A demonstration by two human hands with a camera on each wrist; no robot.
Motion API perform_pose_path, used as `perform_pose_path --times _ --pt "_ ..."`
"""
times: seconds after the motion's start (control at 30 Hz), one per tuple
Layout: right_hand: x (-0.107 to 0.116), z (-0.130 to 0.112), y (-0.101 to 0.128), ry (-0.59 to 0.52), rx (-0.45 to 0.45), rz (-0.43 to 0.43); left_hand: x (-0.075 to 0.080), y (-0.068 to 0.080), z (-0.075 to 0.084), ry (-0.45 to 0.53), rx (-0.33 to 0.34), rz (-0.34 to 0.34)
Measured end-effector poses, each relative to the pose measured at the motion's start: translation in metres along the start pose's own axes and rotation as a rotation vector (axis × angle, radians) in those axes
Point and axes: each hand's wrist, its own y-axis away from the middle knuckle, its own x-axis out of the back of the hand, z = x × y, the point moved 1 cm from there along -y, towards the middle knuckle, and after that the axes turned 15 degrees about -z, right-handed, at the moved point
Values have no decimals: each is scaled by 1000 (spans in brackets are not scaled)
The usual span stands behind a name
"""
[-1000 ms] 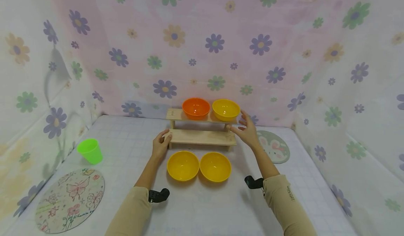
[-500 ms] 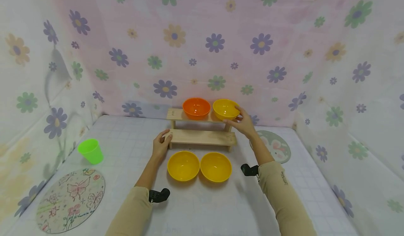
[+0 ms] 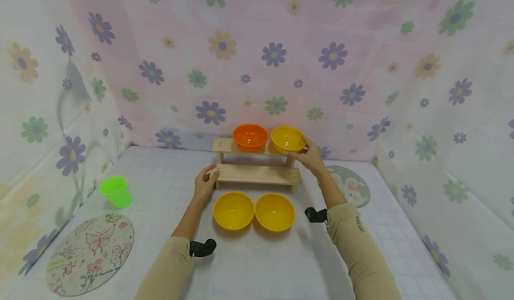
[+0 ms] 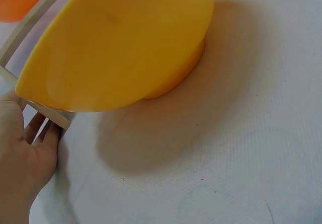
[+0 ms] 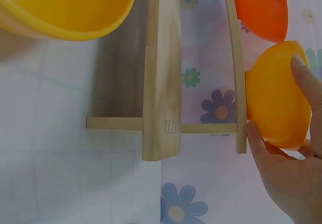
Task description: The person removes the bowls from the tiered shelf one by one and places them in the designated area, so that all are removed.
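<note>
On the upper board of a two-step wooden rack (image 3: 257, 174) sit an orange bowl (image 3: 250, 138) and, to its right, a yellow bowl (image 3: 287, 139). My right hand (image 3: 312, 158) grips that yellow bowl from its right side, one finger over the rim and the thumb low by its base, as the right wrist view shows. The bowl's base stands against the board (image 5: 241, 83). With my left hand (image 3: 205, 185) I hold the left end of the rack's lower step, fingers curled around the board's end. Some of those fingers are hidden behind the board in the left wrist view.
Two more yellow bowls, a left one (image 3: 234, 211) and a right one (image 3: 275, 212), stand side by side before the rack. A green cup (image 3: 116, 192) and a round butterfly mat (image 3: 90, 255) are at left. Behind my right forearm lies a rabbit mat (image 3: 353, 188). Flowered cloth walls surround the table.
My right hand has moved left from just beside the upper yellow bowl and taken hold of it. The left hand has kept its place on the rack.
</note>
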Motion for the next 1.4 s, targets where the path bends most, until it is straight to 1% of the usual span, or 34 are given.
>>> perform_pose_path --times 0.17,0.33,0.4,0.53,0.6,0.67,0.8,0.9,1.03,1.07,1.17,1.4 --pt "5 19 -9 -23 44 24 1 -2 0 -3 0 -6" --pt "6 27 -10 11 62 35 3 -2 1 25 11 -17" --pt "6 28 -8 21 73 35 3 0 6 40 19 -24" --pt "7 30 -1 18 104 25 1 9 20 38 33 -27" --pt "7 30 4 8 108 23 0 13 25 22 37 -25" --pt "6 30 9 -4 99 22 0 15 27 13 38 -28" --pt "5 26 20 -35 88 10 0 13 25 12 27 -41" --pt "3 17 30 -56 88 -6 2 7 15 28 25 -43" --pt "0 8 42 -56 92 -15 3 -1 0 31 25 -33" --pt "0 7 44 -54 95 -17 3 -2 -1 26 23 -29" --pt "0 8 50 -60 99 -24 2 -2 -3 16 13 -19" --pt "3 21 58 -46 95 -26 1 -2 -2 2 11 -11"
